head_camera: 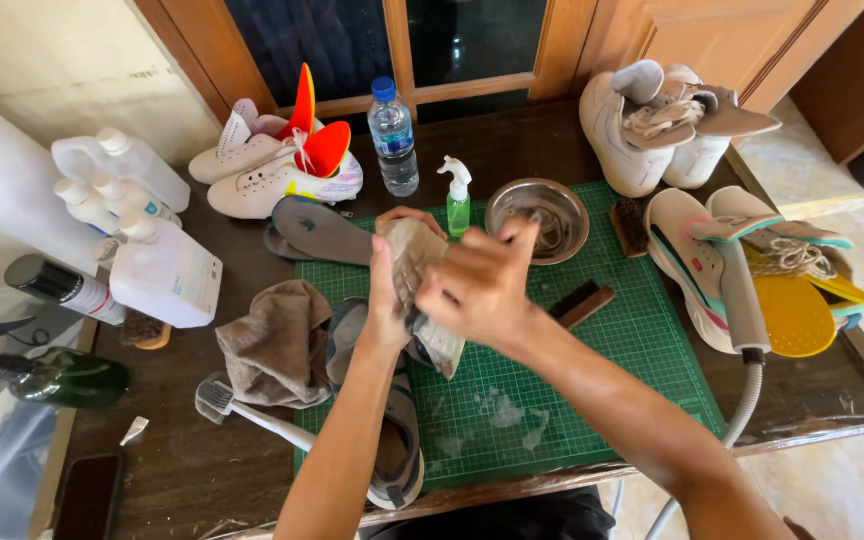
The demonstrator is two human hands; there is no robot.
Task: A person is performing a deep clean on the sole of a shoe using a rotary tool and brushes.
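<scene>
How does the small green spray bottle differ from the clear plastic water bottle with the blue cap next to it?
The small green spray bottle is shorter than the clear plastic water bottle with the blue cap. The spray bottle has a white trigger nozzle; the water bottle has a screw cap. The spray bottle stands on the green cutting mat, the water bottle on the dark wooden table. Both stand upright.

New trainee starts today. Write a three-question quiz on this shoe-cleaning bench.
1. True or false: the steel bowl stands on the green cutting mat.
2. What do the left hand and right hand hold between them?
3. The small green spray bottle stands: A) left of the bowl, B) on the floor, C) inside a shoe.

Key: 1 true; 2 a dirty grey insole; 3 A.
</scene>
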